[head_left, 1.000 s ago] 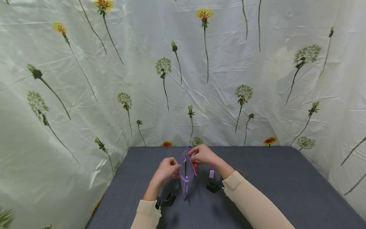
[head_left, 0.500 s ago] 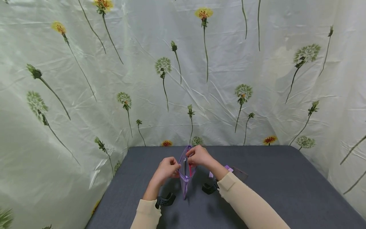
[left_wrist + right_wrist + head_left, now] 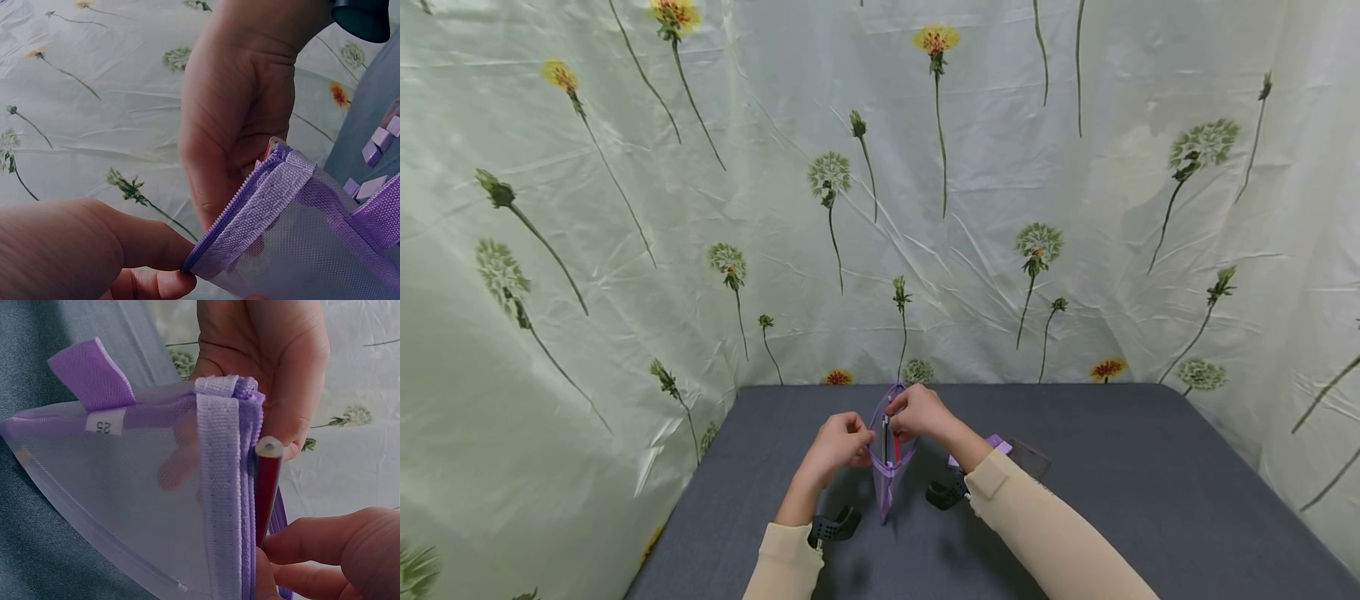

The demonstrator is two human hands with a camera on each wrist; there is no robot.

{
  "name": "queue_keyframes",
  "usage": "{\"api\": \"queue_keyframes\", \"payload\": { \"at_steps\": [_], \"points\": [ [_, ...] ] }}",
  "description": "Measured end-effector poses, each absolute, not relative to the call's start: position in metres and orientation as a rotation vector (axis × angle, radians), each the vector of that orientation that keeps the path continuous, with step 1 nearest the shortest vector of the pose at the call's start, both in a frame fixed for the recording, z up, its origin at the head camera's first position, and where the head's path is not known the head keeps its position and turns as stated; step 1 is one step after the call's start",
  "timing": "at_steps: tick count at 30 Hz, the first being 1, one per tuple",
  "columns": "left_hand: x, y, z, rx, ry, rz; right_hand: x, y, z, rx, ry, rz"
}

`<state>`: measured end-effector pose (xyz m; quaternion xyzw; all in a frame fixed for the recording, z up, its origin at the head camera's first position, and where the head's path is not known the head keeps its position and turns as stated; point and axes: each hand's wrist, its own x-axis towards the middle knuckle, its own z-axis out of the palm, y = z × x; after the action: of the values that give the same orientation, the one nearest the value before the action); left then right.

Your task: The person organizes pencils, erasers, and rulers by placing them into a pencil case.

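Your left hand is pinching a mesh pouch; your right hand is gripping a red pencil, apparently inserting it, likely needing lowering, then release.

head view high and back from the pouch, facing forward-down, wrist views way closer, facing in from opposite sides, rim in all three

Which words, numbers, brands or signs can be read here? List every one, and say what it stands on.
"25" on the white tag of the pouch, in the right wrist view; it may be upside down.
No other text can be read; any print on the pencil is too small or hidden.
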<state>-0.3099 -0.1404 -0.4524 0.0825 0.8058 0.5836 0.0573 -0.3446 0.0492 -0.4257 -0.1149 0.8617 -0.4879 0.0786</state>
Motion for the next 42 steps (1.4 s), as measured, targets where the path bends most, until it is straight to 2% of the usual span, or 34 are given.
{"api": "queue_keyframes", "payload": {
  "at_steps": [14, 27, 42],
  "points": [
    [-0.309, -0.141, -0.450, 0.237, 2.442, 1.766, -0.349, 0.045, -0.428, -0.299, 2.572, -1.447],
    [-0.309, -0.140, -0.452, 0.230, 2.419, 1.774, -0.346, 0.051, -0.430, -0.430, 2.684, -1.316],
    [-0.309, -0.141, -0.451, 0.225, 2.415, 1.777, -0.337, 0.063, -0.411, -0.560, 2.795, -1.150]
  ]
}}
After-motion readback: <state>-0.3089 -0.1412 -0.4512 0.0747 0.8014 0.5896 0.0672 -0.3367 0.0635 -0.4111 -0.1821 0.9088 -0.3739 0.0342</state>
